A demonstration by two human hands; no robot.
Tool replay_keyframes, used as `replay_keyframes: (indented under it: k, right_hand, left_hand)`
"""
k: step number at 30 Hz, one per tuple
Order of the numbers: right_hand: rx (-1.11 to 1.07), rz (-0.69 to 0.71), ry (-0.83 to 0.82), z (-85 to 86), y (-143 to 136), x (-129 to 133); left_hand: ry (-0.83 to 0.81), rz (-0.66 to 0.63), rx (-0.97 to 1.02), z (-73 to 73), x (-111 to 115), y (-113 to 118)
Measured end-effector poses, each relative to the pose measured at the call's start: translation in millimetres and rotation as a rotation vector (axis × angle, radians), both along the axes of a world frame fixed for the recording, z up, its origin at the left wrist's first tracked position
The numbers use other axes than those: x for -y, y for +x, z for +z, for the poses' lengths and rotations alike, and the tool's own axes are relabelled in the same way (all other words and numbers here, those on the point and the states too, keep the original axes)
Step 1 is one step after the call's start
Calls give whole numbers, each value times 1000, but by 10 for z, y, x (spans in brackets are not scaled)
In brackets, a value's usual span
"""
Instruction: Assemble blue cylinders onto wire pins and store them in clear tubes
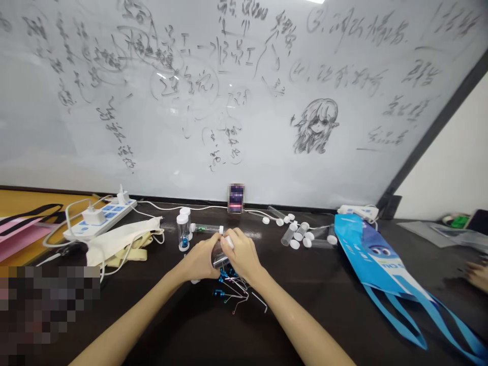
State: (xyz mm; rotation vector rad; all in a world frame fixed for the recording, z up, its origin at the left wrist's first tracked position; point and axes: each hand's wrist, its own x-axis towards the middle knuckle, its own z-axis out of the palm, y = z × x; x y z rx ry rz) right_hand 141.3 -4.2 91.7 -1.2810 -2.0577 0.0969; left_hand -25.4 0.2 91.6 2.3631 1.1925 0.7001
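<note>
My left hand point(202, 258) is wrapped round a clear plastic tube point(218, 254) at the middle of the dark table. Against the tube's upper end, my right hand point(241, 252) is closed on a white cap point(229, 242). Just below both hands lies a loose pile of thin metal rods with blue ends point(232, 287). Beyond my left hand, a capped tube with blue pieces inside point(183, 234) stands upright beside another capped tube. A capped tube with something green in it point(206, 229) lies behind my hands.
Several clear tubes and white caps point(301, 234) lie right of centre. A phone point(236, 198) leans at the whiteboard point(171, 127). A blue bag point(375, 254) lies right, a power strip point(110, 216) and cream cloth bag point(122, 239) left. Another person's hand point(478, 275) shows far right.
</note>
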Motion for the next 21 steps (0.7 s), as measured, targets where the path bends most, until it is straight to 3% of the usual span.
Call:
replay_keyframes:
  k: [8, 14, 21]
  right_hand:
    - [-101, 208, 5, -122, 131, -149]
    - [-196, 161, -51, -198, 95, -244]
    - [-247, 111, -207, -427, 125, -402]
  left_hand:
    - [4, -37, -87, -54, -79, -113]
    - [34, -2, -156, -162, -142, -143]
    - [117, 70, -284, -314, -120, -115]
